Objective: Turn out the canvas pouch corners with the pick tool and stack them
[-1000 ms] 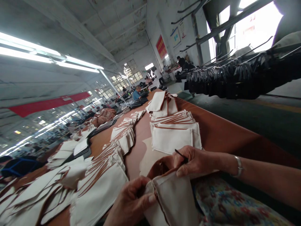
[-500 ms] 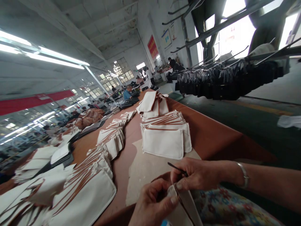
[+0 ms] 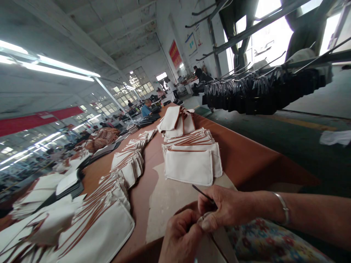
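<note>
Leftward, overlapping cream pieces (image 3: 101, 226) line the brown table (image 3: 246, 160); then the left hand (image 3: 181, 233) grips the edge of a cream pouch (image 3: 226, 243), low at the table's near side — and a thin dark tool (image 3: 202, 193) juts from the right hand (image 3: 226, 206), which pinches the same edge beside floral cloth (image 3: 263, 241).

Factory workshop, stacked cream pouches (image 3: 188, 166), tube lights (image 3: 68, 66) (overhead), seated co-worker (image 3: 146, 110)

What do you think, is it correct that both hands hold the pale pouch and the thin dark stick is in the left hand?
Not quite: the head view shows the thin dark stick in the right hand, not the left hand. Both hands hold the pale pouch.
</note>
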The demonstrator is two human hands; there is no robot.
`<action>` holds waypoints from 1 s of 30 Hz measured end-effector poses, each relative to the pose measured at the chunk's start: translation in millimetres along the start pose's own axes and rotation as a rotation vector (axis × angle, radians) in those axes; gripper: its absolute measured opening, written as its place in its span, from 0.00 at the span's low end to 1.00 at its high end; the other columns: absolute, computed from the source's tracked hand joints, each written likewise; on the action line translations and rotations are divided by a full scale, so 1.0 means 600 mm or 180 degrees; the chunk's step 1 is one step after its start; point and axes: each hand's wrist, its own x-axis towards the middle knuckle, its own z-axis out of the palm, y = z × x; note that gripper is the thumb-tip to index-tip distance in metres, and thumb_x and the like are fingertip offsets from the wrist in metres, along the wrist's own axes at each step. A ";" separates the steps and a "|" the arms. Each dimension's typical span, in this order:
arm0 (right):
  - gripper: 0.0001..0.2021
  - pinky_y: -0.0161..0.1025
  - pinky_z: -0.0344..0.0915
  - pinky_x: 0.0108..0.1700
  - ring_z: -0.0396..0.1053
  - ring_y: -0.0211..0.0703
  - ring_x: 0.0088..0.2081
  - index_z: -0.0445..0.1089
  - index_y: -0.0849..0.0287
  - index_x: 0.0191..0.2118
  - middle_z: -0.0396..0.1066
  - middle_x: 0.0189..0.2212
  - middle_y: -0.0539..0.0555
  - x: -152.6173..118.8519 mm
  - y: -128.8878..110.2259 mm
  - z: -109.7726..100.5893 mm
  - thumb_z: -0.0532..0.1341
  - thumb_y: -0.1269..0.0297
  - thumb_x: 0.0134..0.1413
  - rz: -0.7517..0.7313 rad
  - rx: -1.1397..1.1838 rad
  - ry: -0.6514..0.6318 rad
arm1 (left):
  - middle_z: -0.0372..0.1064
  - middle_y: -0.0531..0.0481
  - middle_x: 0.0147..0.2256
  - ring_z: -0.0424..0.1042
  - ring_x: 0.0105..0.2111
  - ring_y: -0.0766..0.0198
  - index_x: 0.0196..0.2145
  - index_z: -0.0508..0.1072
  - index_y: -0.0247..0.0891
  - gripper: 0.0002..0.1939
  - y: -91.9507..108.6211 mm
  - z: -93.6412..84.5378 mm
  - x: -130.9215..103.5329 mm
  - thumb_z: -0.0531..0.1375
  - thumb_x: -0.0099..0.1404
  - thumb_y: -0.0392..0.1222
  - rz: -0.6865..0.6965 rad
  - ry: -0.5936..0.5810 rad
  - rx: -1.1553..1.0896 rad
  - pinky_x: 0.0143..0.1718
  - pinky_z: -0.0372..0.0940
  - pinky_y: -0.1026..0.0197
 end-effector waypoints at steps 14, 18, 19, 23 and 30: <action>0.07 0.29 0.56 0.26 0.60 0.34 0.25 0.75 0.65 0.30 0.69 0.22 0.48 -0.010 0.011 0.025 0.62 0.73 0.42 -0.0097 -0.0278 0.0553 | 0.60 0.56 0.20 0.54 0.19 0.70 0.27 0.75 0.34 0.26 -0.016 0.001 -0.007 0.63 0.57 0.64 -0.0310 -0.0012 0.0313 0.20 0.43 0.65; 0.03 0.31 0.61 0.31 0.66 0.37 0.28 0.72 0.63 0.29 0.71 0.25 0.50 -0.023 0.018 0.029 0.61 0.73 0.48 -0.0863 -0.0602 0.0676 | 0.63 0.55 0.21 0.56 0.20 0.68 0.30 0.77 0.34 0.20 -0.012 -0.003 -0.015 0.62 0.58 0.57 -0.0354 -0.0151 0.0153 0.21 0.44 0.65; 0.03 0.32 0.62 0.32 0.67 0.37 0.29 0.71 0.62 0.29 0.71 0.26 0.51 -0.027 0.021 0.029 0.60 0.73 0.49 -0.1149 -0.0830 0.0695 | 0.64 0.54 0.21 0.57 0.20 0.68 0.30 0.78 0.34 0.18 -0.010 -0.004 -0.017 0.61 0.58 0.54 -0.0347 -0.0186 0.0100 0.22 0.45 0.65; 0.05 0.33 0.61 0.33 0.67 0.39 0.31 0.70 0.61 0.33 0.70 0.30 0.54 -0.037 0.039 0.021 0.57 0.72 0.56 -0.2172 -0.1857 0.0578 | 0.64 0.52 0.21 0.57 0.22 0.65 0.29 0.81 0.35 0.13 -0.001 -0.004 -0.023 0.59 0.53 0.45 -0.0327 -0.0190 -0.0028 0.23 0.48 0.64; 0.18 0.36 0.62 0.34 0.64 0.41 0.30 0.69 0.60 0.36 0.70 0.28 0.57 -0.051 0.023 0.008 0.44 0.64 0.69 -0.2737 -0.2855 0.0219 | 0.65 0.50 0.21 0.61 0.25 0.64 0.19 0.76 0.34 0.28 -0.013 0.014 -0.007 0.63 0.57 0.65 -0.0161 -0.0024 -0.0603 0.28 0.55 0.62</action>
